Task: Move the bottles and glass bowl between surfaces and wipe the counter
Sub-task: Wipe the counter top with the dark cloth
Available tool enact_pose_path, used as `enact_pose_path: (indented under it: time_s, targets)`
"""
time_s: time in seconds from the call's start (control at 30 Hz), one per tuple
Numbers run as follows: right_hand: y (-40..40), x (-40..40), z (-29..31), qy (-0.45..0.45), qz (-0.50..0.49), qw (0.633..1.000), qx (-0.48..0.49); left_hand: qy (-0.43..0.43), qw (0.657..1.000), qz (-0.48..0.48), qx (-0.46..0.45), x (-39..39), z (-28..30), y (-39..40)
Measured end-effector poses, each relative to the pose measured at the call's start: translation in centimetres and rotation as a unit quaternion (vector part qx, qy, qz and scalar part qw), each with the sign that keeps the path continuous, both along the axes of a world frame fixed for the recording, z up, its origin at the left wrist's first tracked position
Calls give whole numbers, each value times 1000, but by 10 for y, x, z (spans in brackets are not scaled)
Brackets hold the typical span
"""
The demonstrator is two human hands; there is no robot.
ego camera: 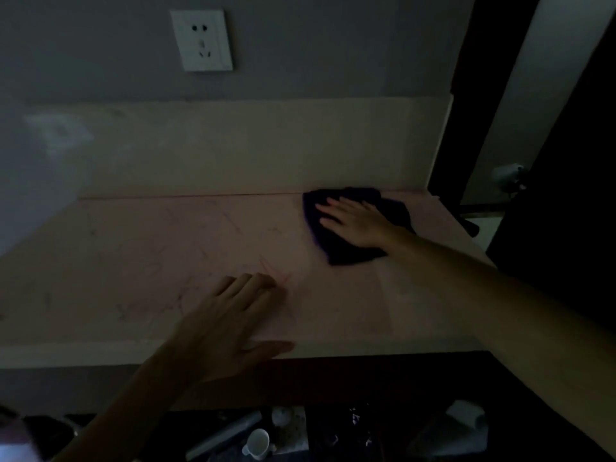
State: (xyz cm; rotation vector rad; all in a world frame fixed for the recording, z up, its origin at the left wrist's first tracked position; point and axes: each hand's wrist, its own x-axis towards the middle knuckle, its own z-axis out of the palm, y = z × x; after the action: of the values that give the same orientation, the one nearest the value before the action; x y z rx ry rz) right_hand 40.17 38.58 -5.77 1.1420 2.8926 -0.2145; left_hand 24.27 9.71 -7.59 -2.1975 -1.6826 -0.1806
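The scene is dim. A pale pink counter [160, 255] fills the middle of the view. A dark purple cloth [346, 251] lies flat on its far right part, near the backsplash. My right hand [356, 221] presses flat on the cloth, fingers spread and pointing left. My left hand [230, 315] rests palm down at the counter's front edge, fingers together, thumb over the edge, holding nothing. No bottle or glass bowl shows on the counter.
A cream backsplash [253, 145] and a grey wall with a white socket [201, 40] stand behind the counter. Below the front edge lies dark clutter, including a white cup [258, 443] and a tube-like item [226, 435]. A dark doorway [566, 195] opens on the right.
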Motion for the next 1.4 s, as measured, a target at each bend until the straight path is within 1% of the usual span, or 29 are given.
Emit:
enact_pose_path:
  time_s: [0.13, 0.27, 0.33, 0.47, 0.5, 0.6, 0.7, 0.8, 0.9, 0.97, 1.13, 1.23, 1.3, 1.4]
  targets:
    - [26, -32, -2, -1, -9, 1000, 4, 7, 1000, 2, -10, -5, 0, 1]
    - [5, -26, -3, -1, -29, 1000, 11, 17, 1000, -2, -12, -1, 2, -1]
    - [-25, -17, -2, 0, -22, 1000, 14, 11, 1000, 0, -2, 0, 3, -2]
    - [-110, 16, -7, 17, 17, 1000, 8, -58, 998, 19, 28, 5, 5, -7]
    - [-132, 24, -8, 25, 26, 999, 10, -62, 997, 19, 31, 7, 7, -9]
    - [-190, 41, -11, 44, 45, 998, 23, -40, 999, 8, 15, 4, 11, -18]
    - [-208, 45, -11, 47, 47, 997, 34, -30, 1000, 8, 0, -15, 11, -39]
    - [-195, 38, -10, 39, 60, 997, 25, -8, 1000, 26, -11, -44, 8, -51]
    - [-168, 17, -6, 26, 68, 997, 6, 4, 999, 40, -3, -68, 9, -51]
    - [-142, -7, -2, 15, 61, 998, 1, 9, 999, 44, -7, -76, 8, -50]
    - [-61, -88, 1, 4, 19, 1000, 8, -16, 1000, 27, 1, -84, 4, -47]
    - [-29, -122, 1, 0, 0, 1000, 14, -18, 999, 30, -7, -88, 1, -48]
    - [-22, -129, 1, -4, -2, 1000, 13, -16, 999, 28, -8, -89, 4, -47]
    - [-35, -124, 0, -9, -9, 1000, 13, -8, 1000, 21, -7, -86, 6, -49]
